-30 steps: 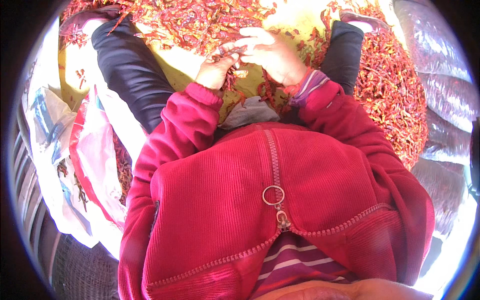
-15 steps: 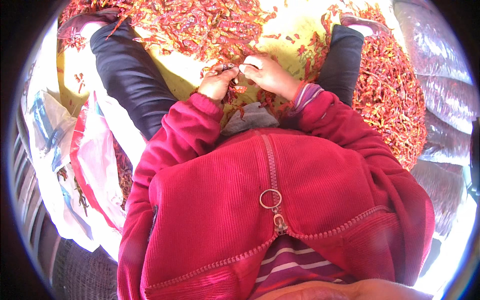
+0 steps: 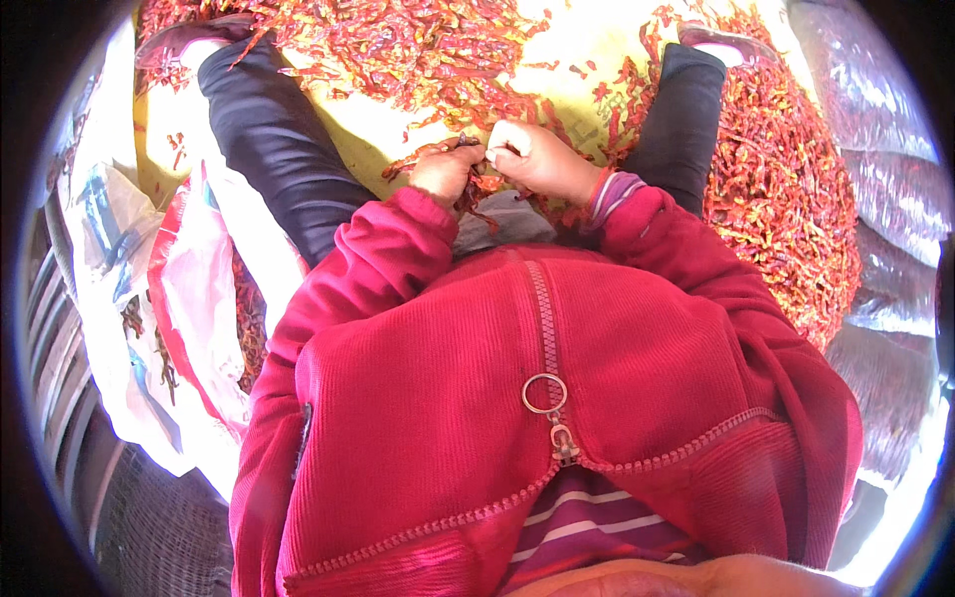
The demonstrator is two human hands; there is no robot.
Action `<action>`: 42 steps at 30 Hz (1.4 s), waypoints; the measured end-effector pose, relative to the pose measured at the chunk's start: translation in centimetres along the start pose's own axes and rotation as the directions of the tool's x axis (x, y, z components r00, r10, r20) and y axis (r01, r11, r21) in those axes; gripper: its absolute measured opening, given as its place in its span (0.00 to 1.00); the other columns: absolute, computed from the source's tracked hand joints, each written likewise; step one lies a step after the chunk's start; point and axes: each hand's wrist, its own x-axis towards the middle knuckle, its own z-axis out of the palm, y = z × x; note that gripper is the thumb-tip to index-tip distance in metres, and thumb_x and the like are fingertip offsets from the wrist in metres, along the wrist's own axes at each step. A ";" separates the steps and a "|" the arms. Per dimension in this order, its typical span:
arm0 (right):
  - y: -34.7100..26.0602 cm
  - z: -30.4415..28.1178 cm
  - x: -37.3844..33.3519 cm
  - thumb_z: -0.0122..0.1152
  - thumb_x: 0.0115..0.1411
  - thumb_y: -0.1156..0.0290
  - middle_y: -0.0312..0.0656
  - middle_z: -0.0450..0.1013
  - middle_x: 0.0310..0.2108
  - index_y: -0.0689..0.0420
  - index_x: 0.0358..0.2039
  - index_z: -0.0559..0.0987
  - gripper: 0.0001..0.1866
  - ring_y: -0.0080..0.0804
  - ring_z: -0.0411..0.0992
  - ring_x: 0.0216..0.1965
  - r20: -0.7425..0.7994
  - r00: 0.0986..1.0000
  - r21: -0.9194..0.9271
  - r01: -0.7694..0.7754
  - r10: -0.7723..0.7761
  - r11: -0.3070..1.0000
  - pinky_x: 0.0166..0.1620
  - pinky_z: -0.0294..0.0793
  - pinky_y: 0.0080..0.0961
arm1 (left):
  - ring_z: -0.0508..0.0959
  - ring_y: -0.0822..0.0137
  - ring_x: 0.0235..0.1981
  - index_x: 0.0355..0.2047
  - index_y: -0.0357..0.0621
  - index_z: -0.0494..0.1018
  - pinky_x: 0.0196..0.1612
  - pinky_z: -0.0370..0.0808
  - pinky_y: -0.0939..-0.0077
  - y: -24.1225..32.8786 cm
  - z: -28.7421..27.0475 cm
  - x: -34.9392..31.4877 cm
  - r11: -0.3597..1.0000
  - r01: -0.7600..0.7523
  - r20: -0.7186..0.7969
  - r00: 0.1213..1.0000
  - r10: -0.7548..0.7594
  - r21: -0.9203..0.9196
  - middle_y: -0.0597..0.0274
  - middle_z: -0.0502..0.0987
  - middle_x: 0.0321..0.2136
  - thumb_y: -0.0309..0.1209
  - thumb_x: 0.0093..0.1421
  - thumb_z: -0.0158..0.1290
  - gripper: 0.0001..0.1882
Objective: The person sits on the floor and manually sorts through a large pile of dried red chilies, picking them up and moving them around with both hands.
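My left hand (image 3: 445,171) is closed around several dried red chili peppers (image 3: 483,187), which stick out below its fingers. Right beside it, my right hand (image 3: 534,159) has its fingers curled in a pinch, the tips meeting those of the left hand. Whatever sits between the right fingertips is too small to make out. Both hands are held above my lap, between my spread legs. A large heap of dried red chilies (image 3: 418,55) lies just beyond them.
A second chili heap (image 3: 776,179) spreads outside my right leg. Yellow sheeting (image 3: 348,124) lies beneath. To my left stands a white and red plastic sack (image 3: 194,308) with chilies by it. Shiny translucent plastic (image 3: 885,199) bulges at the far right. Grey cloth (image 3: 505,221) covers my lap.
Both hands have shifted slightly; the left sits a little lower and further right. The right fingers have curled in more. The chilies stay in the left hand.
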 end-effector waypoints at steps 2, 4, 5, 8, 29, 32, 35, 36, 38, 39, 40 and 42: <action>-0.5 0.3 0.1 0.45 0.50 0.72 0.34 0.61 0.17 0.59 0.22 0.64 0.04 0.19 0.59 0.19 -0.033 0.966 -0.097 0.253 -0.257 0.963 0.24 0.61 0.17 | 0.65 0.76 0.12 0.21 0.41 0.67 0.14 0.61 0.84 -0.2 -0.2 0.2 0.996 0.050 0.009 0.999 -0.050 -0.074 0.67 0.67 0.15 0.28 0.51 0.42 0.06; -2.7 -0.1 0.4 0.46 0.48 0.73 0.38 0.63 0.18 0.59 0.22 0.65 0.04 0.24 0.62 0.22 0.071 0.977 -0.077 0.208 -0.202 0.975 0.27 0.63 0.21 | 0.64 0.77 0.11 0.22 0.43 0.66 0.11 0.59 0.84 1.6 -0.1 -1.4 0.967 0.170 0.000 0.985 -0.174 -0.192 0.69 0.66 0.14 0.29 0.51 0.42 0.05; -2.8 -0.3 0.9 0.46 0.48 0.72 0.40 0.64 0.18 0.59 0.22 0.66 0.05 0.28 0.64 0.21 0.090 0.966 -0.093 0.252 -0.244 0.963 0.27 0.64 0.24 | 0.64 0.77 0.11 0.22 0.44 0.65 0.10 0.59 0.85 2.4 -0.5 -1.8 0.942 0.228 0.007 0.972 -0.233 -0.246 0.70 0.66 0.13 0.29 0.52 0.42 0.05; 0.4 -1.7 3.2 0.46 0.46 0.74 0.42 0.67 0.23 0.58 0.31 0.67 0.09 0.35 0.67 0.27 0.019 0.999 -0.149 0.040 -0.038 0.988 0.32 0.65 0.26 | 0.62 0.78 0.10 0.23 0.48 0.63 0.10 0.57 0.84 1.5 -1.7 -0.8 0.955 0.122 0.105 0.990 -0.096 -0.270 0.72 0.63 0.12 0.32 0.51 0.42 0.04; 6.9 -6.1 -3.2 0.47 0.39 0.75 0.41 0.62 0.38 0.52 0.33 0.72 0.16 0.41 0.55 0.46 0.001 0.996 -0.852 0.046 -0.087 0.522 0.45 0.54 0.37 | 0.62 0.71 0.17 0.23 0.41 0.63 0.19 0.60 0.80 1.1 -3.4 0.5 0.892 0.247 0.528 0.849 -0.011 -0.378 0.62 0.63 0.15 0.29 0.47 0.44 0.05; 6.6 -7.0 -2.7 0.47 0.38 0.76 0.43 0.63 0.35 0.55 0.29 0.72 0.13 0.42 0.59 0.41 0.008 0.996 -0.739 0.069 -0.093 0.670 0.42 0.58 0.36 | 0.61 0.71 0.15 0.21 0.43 0.61 0.15 0.57 0.81 1.0 -3.1 0.4 0.933 0.175 0.479 0.878 -0.003 -0.316 0.64 0.62 0.15 0.32 0.46 0.44 0.06; 6.5 -7.8 -0.4 0.46 0.39 0.75 0.45 0.64 0.32 0.58 0.28 0.71 0.12 0.43 0.61 0.38 -0.071 0.984 -0.682 0.072 -0.164 0.728 0.42 0.59 0.36 | 0.60 0.71 0.15 0.21 0.44 0.60 0.13 0.56 0.81 0.9 -2.9 0.3 0.951 0.138 0.390 0.921 -0.020 -0.276 0.65 0.61 0.15 0.33 0.45 0.44 0.07; 6.1 -7.8 0.6 0.46 0.43 0.72 0.47 0.65 0.33 0.60 0.33 0.69 0.13 0.43 0.62 0.38 -0.132 0.981 -0.697 0.012 -0.145 0.717 0.44 0.59 0.34 | 0.60 0.71 0.15 0.21 0.43 0.61 0.13 0.56 0.81 0.9 -3.0 0.4 0.953 0.139 0.362 0.931 -0.034 -0.268 0.64 0.61 0.15 0.33 0.45 0.44 0.07; 6.5 -6.8 2.7 0.46 0.45 0.69 0.47 0.64 0.36 0.60 0.36 0.67 0.16 0.42 0.61 0.40 -0.256 0.949 -0.758 -0.080 -0.182 0.647 0.46 0.58 0.32 | 0.61 0.71 0.16 0.22 0.43 0.61 0.14 0.56 0.81 1.1 -3.0 0.7 0.943 0.175 0.424 0.905 -0.041 -0.282 0.64 0.61 0.15 0.32 0.45 0.44 0.07; 6.5 -6.3 3.6 0.47 0.46 0.68 0.47 0.64 0.37 0.60 0.37 0.66 0.17 0.42 0.61 0.42 -0.314 0.926 -0.782 -0.128 -0.208 0.611 0.47 0.58 0.32 | 0.61 0.71 0.16 0.23 0.43 0.61 0.15 0.56 0.81 1.1 -3.0 0.8 0.939 0.190 0.453 0.890 -0.041 -0.288 0.64 0.61 0.15 0.32 0.45 0.44 0.06; 6.3 -5.9 4.5 0.46 0.48 0.66 0.47 0.64 0.39 0.59 0.40 0.64 0.18 0.41 0.60 0.44 -0.309 0.947 -0.767 -0.198 -0.082 0.610 0.49 0.56 0.32 | 0.62 0.71 0.16 0.23 0.42 0.62 0.17 0.58 0.81 1.0 -3.1 1.0 0.930 0.200 0.472 0.881 -0.034 -0.307 0.63 0.62 0.16 0.30 0.46 0.43 0.06; 6.5 -5.1 5.1 0.45 0.48 0.66 0.46 0.64 0.40 0.58 0.40 0.65 0.17 0.40 0.59 0.45 -0.181 0.983 -0.807 -0.166 0.030 0.567 0.49 0.56 0.33 | 0.63 0.71 0.18 0.25 0.39 0.64 0.22 0.60 0.81 0.8 -3.4 1.3 0.913 0.217 0.505 0.863 -0.013 -0.347 0.62 0.64 0.16 0.27 0.47 0.41 0.05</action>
